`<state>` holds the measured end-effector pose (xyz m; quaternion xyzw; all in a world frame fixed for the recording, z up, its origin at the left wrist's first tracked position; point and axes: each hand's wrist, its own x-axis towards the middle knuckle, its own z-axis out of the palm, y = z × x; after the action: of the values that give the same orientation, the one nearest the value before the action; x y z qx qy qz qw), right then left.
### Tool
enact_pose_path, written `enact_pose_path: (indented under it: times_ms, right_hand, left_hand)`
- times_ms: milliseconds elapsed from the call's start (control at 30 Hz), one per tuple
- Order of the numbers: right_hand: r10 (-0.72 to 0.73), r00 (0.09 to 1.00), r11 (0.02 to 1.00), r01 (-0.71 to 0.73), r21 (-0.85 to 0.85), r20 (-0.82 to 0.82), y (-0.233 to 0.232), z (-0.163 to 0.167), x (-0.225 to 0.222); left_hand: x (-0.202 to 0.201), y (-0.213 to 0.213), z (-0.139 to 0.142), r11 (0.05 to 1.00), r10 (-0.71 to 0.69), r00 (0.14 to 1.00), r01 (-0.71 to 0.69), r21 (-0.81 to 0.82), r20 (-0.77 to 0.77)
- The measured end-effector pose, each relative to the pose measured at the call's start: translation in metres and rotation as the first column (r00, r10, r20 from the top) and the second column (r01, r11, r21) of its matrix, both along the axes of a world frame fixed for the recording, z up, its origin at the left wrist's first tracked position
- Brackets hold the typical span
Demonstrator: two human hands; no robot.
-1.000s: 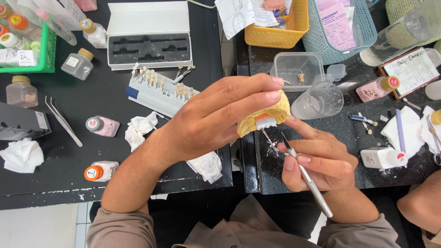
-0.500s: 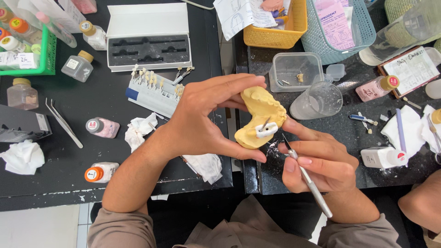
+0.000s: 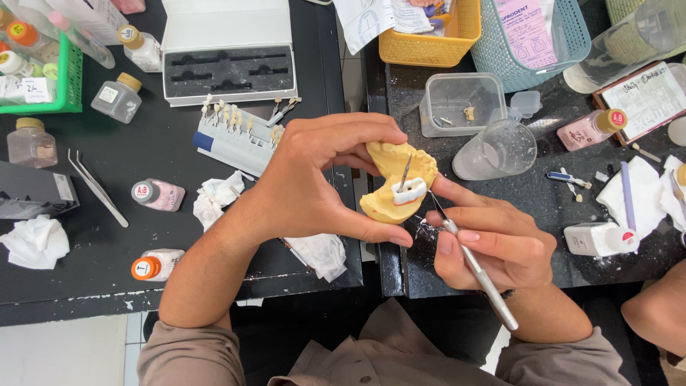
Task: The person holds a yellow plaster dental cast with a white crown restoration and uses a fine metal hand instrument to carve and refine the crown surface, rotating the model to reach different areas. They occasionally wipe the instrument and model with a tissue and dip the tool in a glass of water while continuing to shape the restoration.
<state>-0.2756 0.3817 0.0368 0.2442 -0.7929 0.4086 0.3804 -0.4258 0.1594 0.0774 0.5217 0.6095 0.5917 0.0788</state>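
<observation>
Dental cast (image 3: pixel 389 182) of yellow stone sits in the middle of the view, lifted off the black bench (image 3: pixel 114 250) and pinched by the left hand (image 3: pixel 325 175), whose thumb runs under the cast's lower edge while the curled fingers close over its top. A white tooth piece (image 3: pixel 409 190) is seated on the cast, with a thin metal pin (image 3: pixel 405 170) rising out of it toward 12 o'clock.

The right hand (image 3: pixel 489 243), at about 4 o'clock from the cast, is closed in a pen grip on a slim metal instrument (image 3: pixel 475 270). Its dark tip points up toward 10 o'clock and ends just beside the white piece; whether it touches cannot be told.

As to progress, I judge the work to be mid-way: the white piece already has a blocky tooth form and stands in place on the cast, so the build-up looks begun, but its surface appears plain and the tool is poised at it, which suggests shaping or adding is unfinished. The pin also remains in the piece.

At 10 o'clock from the cast lies a shade guide (image 3: pixel 236 132) with small sample teeth, and at 1 o'clock a clear plastic cup (image 3: pixel 496 150) lies on its side. Crumpled tissues (image 3: pixel 218 196), small bottles (image 3: pixel 157 194) and tweezers (image 3: pixel 96 187) lie at 9 o'clock, untouched.
</observation>
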Motion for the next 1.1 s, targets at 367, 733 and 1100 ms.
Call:
enact_pose_path:
  times_ms: [367,733,1100]
  right_hand:
    - [-0.007,1.0,1.0,0.007,0.002,0.007,0.0,-0.001,0.001]
    - [0.005,1.0,1.0,-0.004,-0.006,0.018,-0.006,0.003,-0.002]
    - [0.014,1.0,1.0,-0.014,-0.003,0.021,-0.009,0.007,-0.005]
  left_hand:
    - [-0.001,-0.001,0.004,1.0,0.008,1.0,-0.009,-0.009,-0.03]
    - [0.0,-0.003,0.005,0.997,0.067,0.995,-0.069,-0.02,-0.077]
    - [-0.001,-0.003,0.006,0.996,0.073,0.996,-0.075,-0.043,-0.047]
